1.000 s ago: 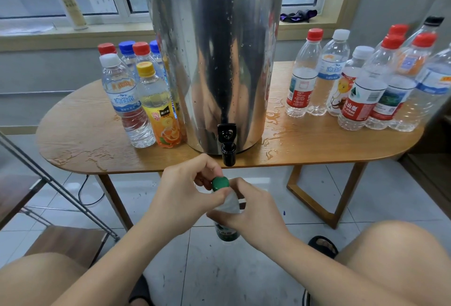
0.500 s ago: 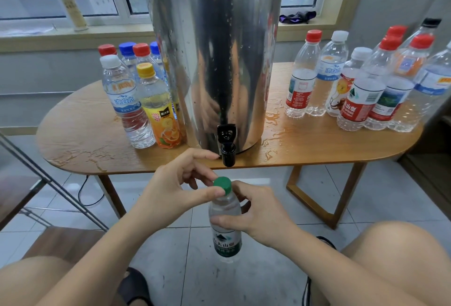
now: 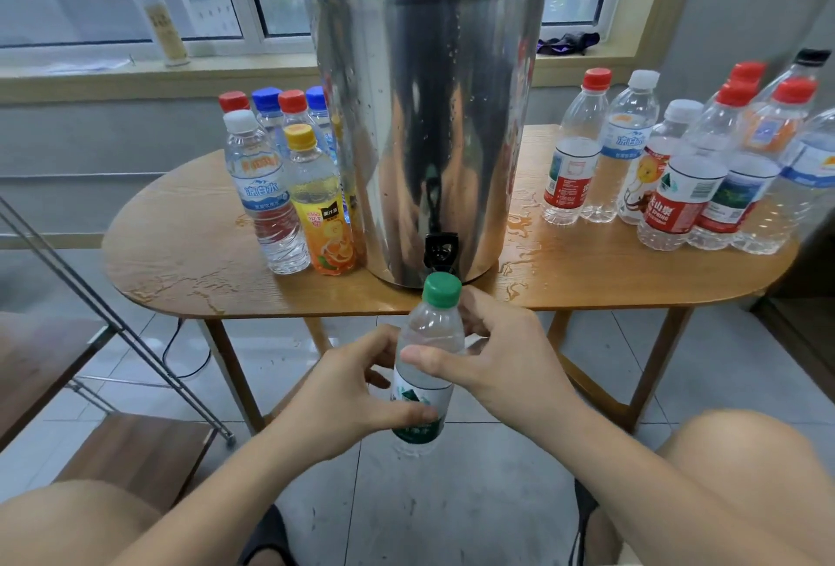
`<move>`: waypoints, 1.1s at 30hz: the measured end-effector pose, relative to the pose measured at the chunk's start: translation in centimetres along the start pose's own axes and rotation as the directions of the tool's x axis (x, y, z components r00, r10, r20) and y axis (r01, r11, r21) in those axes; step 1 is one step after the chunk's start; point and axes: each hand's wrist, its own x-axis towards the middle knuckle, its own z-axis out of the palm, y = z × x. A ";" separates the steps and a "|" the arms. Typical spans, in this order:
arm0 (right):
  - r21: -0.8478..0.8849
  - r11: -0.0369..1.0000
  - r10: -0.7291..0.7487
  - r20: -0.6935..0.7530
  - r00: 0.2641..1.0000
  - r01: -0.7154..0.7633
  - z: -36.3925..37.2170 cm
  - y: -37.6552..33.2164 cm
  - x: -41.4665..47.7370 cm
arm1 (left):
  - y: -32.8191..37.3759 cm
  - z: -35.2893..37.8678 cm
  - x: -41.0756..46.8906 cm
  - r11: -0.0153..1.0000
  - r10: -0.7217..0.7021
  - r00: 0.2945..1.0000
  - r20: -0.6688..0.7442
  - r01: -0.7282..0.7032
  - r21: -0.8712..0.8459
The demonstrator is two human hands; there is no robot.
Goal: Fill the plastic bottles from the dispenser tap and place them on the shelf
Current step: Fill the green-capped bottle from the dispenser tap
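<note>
I am gripping the green-capped bottle (image 3: 431,330) in both hands, just below the table edge. My right hand (image 3: 501,362) is wrapping its shoulder with the thumb laid across the front, while my left hand (image 3: 348,389) is clasping the label lower down. The bottle is hanging upright in the air just in front of the black tap (image 3: 440,249), with its cap (image 3: 442,290) on and water apparently inside. I am therefore judging the filling done and the carry to the shelf (image 3: 131,452) at my left to be the step in hand. To do it well I am planning to check the cap is seated, let one hand take the full weight before the other lets go, and swing wide of the slanting metal strut (image 3: 149,353). Around the steel dispenser (image 3: 420,136) the wooden table (image 3: 180,258) is lying wet with puddles, with filled bottles (image 3: 266,195) crowding its left side and seemingly empty ones (image 3: 668,195) its right. Beyond, a windowsill (image 3: 68,77) is carrying a pump bottle (image 3: 162,23) before grey city blocks, and pale tiles (image 3: 474,498) are covering the floor
</note>
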 end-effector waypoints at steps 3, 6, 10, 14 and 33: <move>0.001 1.000 -0.018 -0.047 0.999 0.019 -0.4 -1.3 0.3 | 1.0 -0.4 0.1 0.999 0.049 0.995 -0.087 -0.048 0.013; -0.034 0.999 -0.044 -0.048 0.998 0.042 -1.3 -2.6 0.6 | 2.1 -0.9 0.0 0.992 0.119 0.978 -0.173 -0.110 0.061; -0.124 0.987 -0.107 -0.013 0.994 0.105 -3.2 -4.8 1.2 | 2.7 -1.6 0.1 0.985 0.157 0.955 -0.253 -0.132 0.112; -0.093 0.990 -0.120 -0.139 0.983 0.107 -6.7 -6.1 2.8 | 2.4 -3.3 0.7 0.992 0.130 0.913 -0.386 -0.116 0.058; -0.289 0.912 0.064 -0.603 0.795 -0.292 -20.1 -1.0 19.3 | -0.7 -8.2 6.7 0.997 0.013 0.768 -0.641 0.043 0.071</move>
